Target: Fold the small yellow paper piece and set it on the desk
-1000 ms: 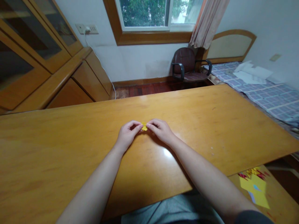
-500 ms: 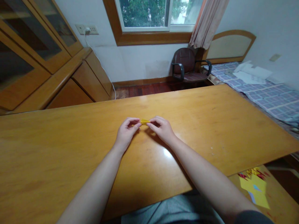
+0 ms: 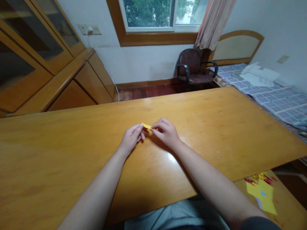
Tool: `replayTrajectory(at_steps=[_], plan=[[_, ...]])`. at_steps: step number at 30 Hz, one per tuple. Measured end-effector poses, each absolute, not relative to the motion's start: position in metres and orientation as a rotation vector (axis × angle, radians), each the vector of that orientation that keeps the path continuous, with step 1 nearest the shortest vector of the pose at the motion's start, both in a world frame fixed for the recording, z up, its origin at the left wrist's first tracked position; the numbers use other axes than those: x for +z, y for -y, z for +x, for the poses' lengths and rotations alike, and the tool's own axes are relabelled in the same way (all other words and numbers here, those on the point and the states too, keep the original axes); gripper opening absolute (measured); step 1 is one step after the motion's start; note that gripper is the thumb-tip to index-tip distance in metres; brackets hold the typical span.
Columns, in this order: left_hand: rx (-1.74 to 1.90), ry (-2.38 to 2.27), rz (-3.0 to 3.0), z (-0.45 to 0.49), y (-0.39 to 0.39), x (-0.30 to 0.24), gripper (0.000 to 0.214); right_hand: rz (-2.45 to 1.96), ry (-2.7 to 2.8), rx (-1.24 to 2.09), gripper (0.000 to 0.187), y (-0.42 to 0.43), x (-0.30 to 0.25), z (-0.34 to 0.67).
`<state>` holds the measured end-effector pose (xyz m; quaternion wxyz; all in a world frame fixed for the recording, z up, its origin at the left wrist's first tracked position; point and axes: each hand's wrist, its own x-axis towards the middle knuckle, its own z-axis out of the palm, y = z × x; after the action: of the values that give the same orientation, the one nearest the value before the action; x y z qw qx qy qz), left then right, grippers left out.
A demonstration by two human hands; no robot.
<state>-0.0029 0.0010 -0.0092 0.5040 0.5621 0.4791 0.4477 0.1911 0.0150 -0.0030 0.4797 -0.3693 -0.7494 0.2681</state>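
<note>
One small folded piece of yellow paper [image 3: 146, 126] is held over one table [image 3: 79, 150] between two hands. The left hand [image 3: 132, 135] has its thumb and fingers closed on one end; the right hand [image 3: 166, 131] pinches the other, fingertips nearly together. Beyond the table stand one chair [image 3: 189, 62] and one bed [image 3: 273, 88]. At lower right lie yellow sheets [image 3: 268, 206] and red scraps [image 3: 249, 181], too jumbled to count.

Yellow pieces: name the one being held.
The small yellow piece between left hand and right hand; the other yellow pieces lie untouched at lower right.
</note>
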Motion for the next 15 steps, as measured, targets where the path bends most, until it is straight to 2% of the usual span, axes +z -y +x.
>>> replayTrajectory(at_steps=[15], plan=[[1.112, -1.112, 1.268, -0.01, -0.003, -0.014, 0.029, -0.72, 2.003, 0.417, 0.009, -0.017, -0.013, 0.192]])
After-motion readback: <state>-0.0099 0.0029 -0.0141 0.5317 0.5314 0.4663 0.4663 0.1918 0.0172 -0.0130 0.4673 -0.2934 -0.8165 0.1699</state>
